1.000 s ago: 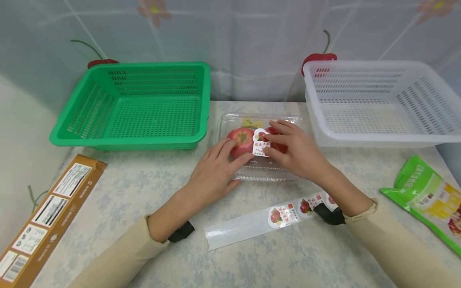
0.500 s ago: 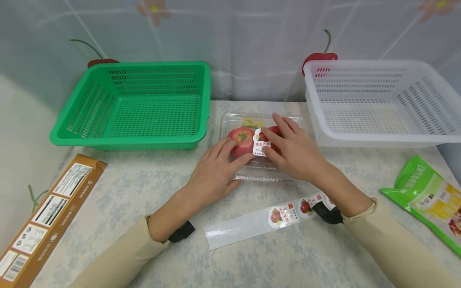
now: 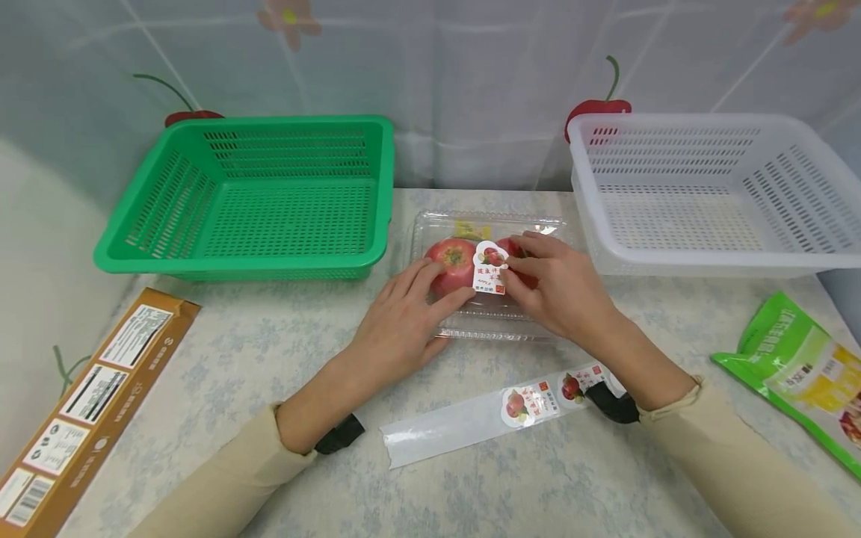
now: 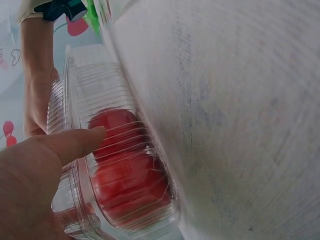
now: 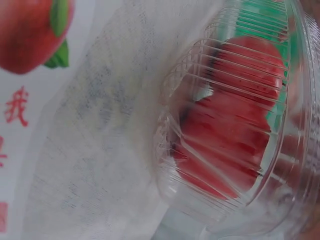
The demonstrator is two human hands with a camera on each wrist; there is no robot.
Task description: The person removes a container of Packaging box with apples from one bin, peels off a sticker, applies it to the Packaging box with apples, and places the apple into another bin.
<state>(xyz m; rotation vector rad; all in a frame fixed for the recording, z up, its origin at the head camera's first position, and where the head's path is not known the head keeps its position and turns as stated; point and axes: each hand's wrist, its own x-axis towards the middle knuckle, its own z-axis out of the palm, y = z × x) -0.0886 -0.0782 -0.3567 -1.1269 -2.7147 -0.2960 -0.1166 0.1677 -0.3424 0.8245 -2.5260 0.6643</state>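
A clear plastic clamshell box point(image 3: 471, 325) with two red apples point(image 3: 452, 258) lies on the table between two baskets. A white printed sticker point(image 3: 489, 270) sits on its lid between the apples. My left hand point(image 3: 437, 288) rests on the lid with straight fingers over the left apple. My right hand point(image 3: 513, 269) covers the right apple, and its curled thumb and fingers pinch the sticker's right edge. In the left wrist view a finger point(image 4: 75, 142) touches the ribbed box point(image 4: 110, 85) over the apples point(image 4: 127, 172). The right wrist view shows the apples point(image 5: 235, 125) through the clear wall.
A green basket point(image 3: 249, 194) stands at the back left and a white basket point(image 3: 713, 187) at the back right. A sticker backing strip point(image 3: 471, 418) lies in front of the box. A brown carton point(image 3: 87, 403) lies at the left and a green pouch point(image 3: 800, 373) at the right.
My right hand's fingers lay flat across the sticker half a second ago; now they are curled at its right edge. The left hand and the box have not moved.
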